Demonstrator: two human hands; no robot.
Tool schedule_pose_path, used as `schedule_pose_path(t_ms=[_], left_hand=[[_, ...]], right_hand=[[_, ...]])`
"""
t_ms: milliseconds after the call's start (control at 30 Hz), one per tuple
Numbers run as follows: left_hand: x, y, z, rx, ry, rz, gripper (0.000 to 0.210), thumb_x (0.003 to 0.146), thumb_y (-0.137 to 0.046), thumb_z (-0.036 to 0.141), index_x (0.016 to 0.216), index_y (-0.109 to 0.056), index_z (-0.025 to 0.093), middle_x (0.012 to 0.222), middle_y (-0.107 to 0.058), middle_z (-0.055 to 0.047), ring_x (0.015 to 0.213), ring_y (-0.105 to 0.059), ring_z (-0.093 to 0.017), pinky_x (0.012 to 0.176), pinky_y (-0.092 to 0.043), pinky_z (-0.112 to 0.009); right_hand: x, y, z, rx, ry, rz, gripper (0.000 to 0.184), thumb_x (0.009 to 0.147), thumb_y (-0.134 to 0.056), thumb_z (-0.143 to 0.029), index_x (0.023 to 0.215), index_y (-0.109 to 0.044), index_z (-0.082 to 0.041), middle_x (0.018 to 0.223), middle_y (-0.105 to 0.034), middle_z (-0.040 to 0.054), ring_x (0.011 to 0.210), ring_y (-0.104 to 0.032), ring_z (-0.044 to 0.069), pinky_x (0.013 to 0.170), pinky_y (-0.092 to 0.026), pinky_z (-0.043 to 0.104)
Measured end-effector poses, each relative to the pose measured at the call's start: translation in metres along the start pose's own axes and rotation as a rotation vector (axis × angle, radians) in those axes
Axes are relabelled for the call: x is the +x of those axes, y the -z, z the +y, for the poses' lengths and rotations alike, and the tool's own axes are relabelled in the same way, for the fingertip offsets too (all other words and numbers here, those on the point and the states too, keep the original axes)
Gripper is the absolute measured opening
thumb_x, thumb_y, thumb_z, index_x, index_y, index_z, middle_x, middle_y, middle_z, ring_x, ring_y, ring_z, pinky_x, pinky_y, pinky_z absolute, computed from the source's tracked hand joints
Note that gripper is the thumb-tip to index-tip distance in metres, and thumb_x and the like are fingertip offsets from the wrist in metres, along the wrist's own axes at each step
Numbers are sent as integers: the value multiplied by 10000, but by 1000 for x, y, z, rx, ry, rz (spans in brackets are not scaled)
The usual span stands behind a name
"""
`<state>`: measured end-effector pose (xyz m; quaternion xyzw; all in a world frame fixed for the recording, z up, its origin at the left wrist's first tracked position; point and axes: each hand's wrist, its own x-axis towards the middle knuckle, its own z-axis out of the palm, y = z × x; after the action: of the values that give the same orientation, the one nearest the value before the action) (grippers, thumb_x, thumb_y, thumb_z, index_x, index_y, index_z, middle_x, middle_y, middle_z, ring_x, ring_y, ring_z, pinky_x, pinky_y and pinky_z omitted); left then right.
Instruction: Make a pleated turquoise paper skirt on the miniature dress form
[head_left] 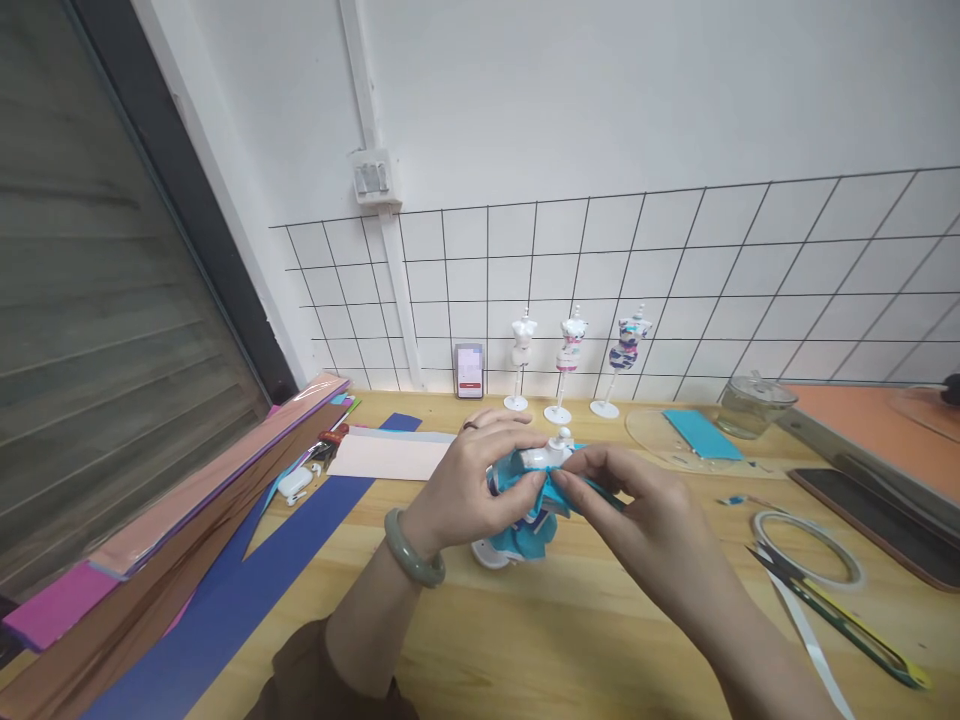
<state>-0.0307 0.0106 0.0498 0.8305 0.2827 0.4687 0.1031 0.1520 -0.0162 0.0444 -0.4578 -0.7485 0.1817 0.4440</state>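
Note:
A small white dress form (543, 457) tilts between my hands above the table, wrapped in turquoise crepe-like paper (534, 540). Around its far left side curls my left hand (480, 478), its thumb pressing the paper near the top of the bust. On the opposite side my right hand (637, 498) pinches the turquoise paper between thumb and index finger at the neckline. White base (491, 553) of the form shows below my left hand. My fingers hide much of the form's middle.
Three small dress forms (570, 350) and an upright phone (470, 372) stand along the wall grid. At right lie turquoise paper (703, 435), a tape roll (780, 520), yellow-green scissors (855, 627) and a lidded glass (754, 408). Paper sheets (225, 480) and an earbud case (295, 482) lie left.

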Motion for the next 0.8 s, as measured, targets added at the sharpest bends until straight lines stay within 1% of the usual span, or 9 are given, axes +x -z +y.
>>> schedule_pose_path(t_ms=[100,233,300,400,467,533,600,667,800], left_hand=[[-1,-1,2,1,46,36,218,754,-652,229,965,-674,178,965,-712,-84,1127,-570,-264,978,-441,-462],[-1,-3,1,2,121,86,175,781,-625,208,942,-685,176,976,-707,-83,1095,-588,-230,963,-461,-409],[-1,-3,-1,-6,173,131,161,791,-616,212,930,-691,179,1003,-700,-85,1070,-600,-218,946,-474,-386],[0,-1,-2,-28,295,224,153,788,-622,226,911,-697,174,1013,-698,-83,1020,-623,-206,917,-490,-356],[1,1,-1,-47,409,297,172,782,-632,257,912,-700,168,992,-705,-76,965,-641,-200,877,-505,-341],[2,2,3,-70,523,356,202,775,-638,292,914,-706,161,976,-713,-74,931,-651,-202,840,-514,-332],[3,3,7,-95,603,368,226,766,-643,313,912,-713,155,972,-719,-74,929,-654,-209,829,-513,-330],[3,2,11,-114,654,352,238,758,-647,325,906,-720,153,972,-723,-71,926,-656,-215,820,-511,-330],[3,-3,12,-121,671,315,205,755,-642,324,856,-730,169,933,-735,-49,900,-660,-210,785,-506,-313]], right_hand=[[-1,-2,1,7,1,12,150,873,-556,-335,780,-594,-224,700,-626,-15,612,-560,124,541,-438,231],[0,-6,6,-80,66,84,119,867,-580,-347,846,-603,-232,750,-646,-6,636,-578,132,554,-459,247],[1,-6,9,-165,167,171,118,866,-587,-330,913,-598,-222,858,-649,32,762,-602,166,619,-487,278],[3,-5,10,-312,396,318,192,842,-626,-273,1009,-588,-189,1050,-606,105,998,-565,239,809,-485,381],[3,-5,8,-383,521,342,221,824,-649,-224,1031,-590,-174,1089,-587,127,1051,-540,266,875,-455,433],[2,-7,5,-423,614,327,214,815,-656,-180,1019,-594,-165,1088,-588,134,1058,-534,280,877,-448,454],[1,-9,1,-454,681,320,211,803,-665,-147,1002,-595,-160,1075,-598,137,1050,-536,294,857,-448,467],[0,-12,-1,-490,724,328,214,788,-677,-126,984,-600,-165,1045,-616,130,1027,-546,304,829,-444,476],[-1,-17,0,-582,758,338,216,771,-687,-106,960,-614,-182,984,-646,112,973,-563,312,779,-425,466]])
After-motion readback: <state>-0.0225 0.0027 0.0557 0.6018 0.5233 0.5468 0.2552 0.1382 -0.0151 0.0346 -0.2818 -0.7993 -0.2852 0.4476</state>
